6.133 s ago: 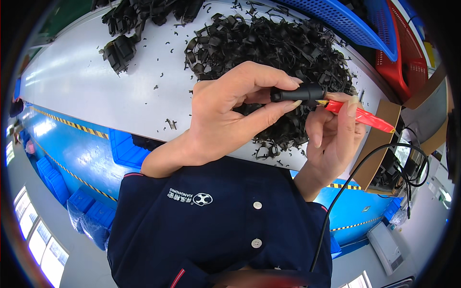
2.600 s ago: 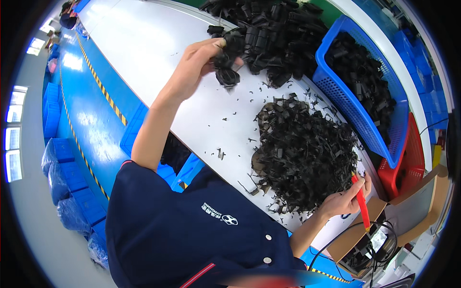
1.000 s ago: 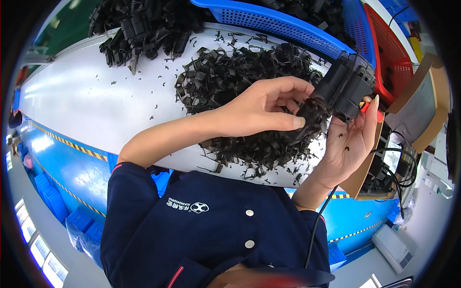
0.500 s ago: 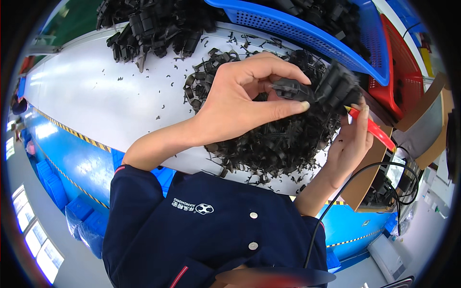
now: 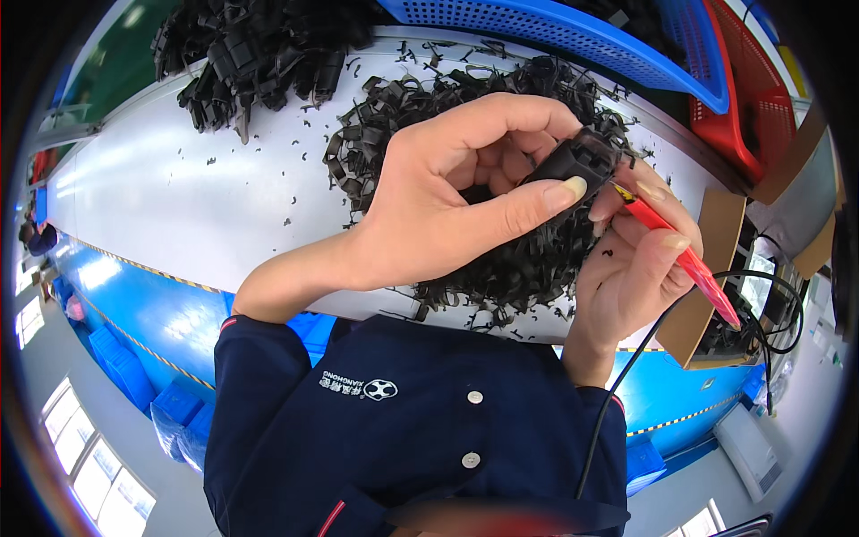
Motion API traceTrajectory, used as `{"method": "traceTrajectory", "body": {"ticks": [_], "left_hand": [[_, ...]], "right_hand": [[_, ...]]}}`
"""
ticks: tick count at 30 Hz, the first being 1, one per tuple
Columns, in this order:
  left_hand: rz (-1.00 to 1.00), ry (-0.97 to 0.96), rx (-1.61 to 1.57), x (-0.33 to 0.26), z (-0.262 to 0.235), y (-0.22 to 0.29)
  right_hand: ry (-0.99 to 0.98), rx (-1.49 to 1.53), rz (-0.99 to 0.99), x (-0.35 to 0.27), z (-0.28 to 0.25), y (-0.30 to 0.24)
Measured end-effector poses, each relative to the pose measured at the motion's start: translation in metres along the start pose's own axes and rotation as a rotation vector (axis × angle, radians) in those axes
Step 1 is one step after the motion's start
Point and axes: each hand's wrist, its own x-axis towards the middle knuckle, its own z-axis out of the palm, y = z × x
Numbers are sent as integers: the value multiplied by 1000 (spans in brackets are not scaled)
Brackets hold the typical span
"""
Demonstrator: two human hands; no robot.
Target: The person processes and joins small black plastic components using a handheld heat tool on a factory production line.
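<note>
Between thumb and fingers, my left hand (image 5: 447, 197) pinches a black moulded plastic part (image 5: 573, 163), tilted over a heap. My right hand (image 5: 640, 268) is closed around a slim red-handled tool (image 5: 684, 255) with yellow near its thin tip. This tip points at the part's right end; whether it touches cannot be made out. The fingertips of the right hand are close beside the part. Below both hands spreads a heap of black plastic scraps (image 5: 510, 259), partly hidden by the left hand.
A pile of larger black parts (image 5: 259, 54) lies at the far left of the white table (image 5: 179, 179). Along the back stand a blue perforated basket (image 5: 573, 40) and a red basket (image 5: 738, 98). At right are a cardboard box (image 5: 707, 268) and a looping black cable (image 5: 644, 349).
A blurred bunch of black pieces near my right hand no longer shows there. The right hand's fingers have come in beside the part, with the red tool's tip now at its end.
</note>
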Motion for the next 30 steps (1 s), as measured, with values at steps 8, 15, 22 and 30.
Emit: {"method": "traceTrajectory", "body": {"ticks": [8,15,22,30], "left_hand": [[-20,-16,55,-2,4,-6],[3,-5,147,-1,2,-12],[87,-118,326,-2,-4,-14],[-63,-67,422,-3,0,-19]], "right_hand": [[-23,-28,-18,-3,-2,2],[-57,-243,-112,-5,-7,4],[-30,-331,-242,-9,-7,16],[-5,-711,-683,5,-15,25]]}}
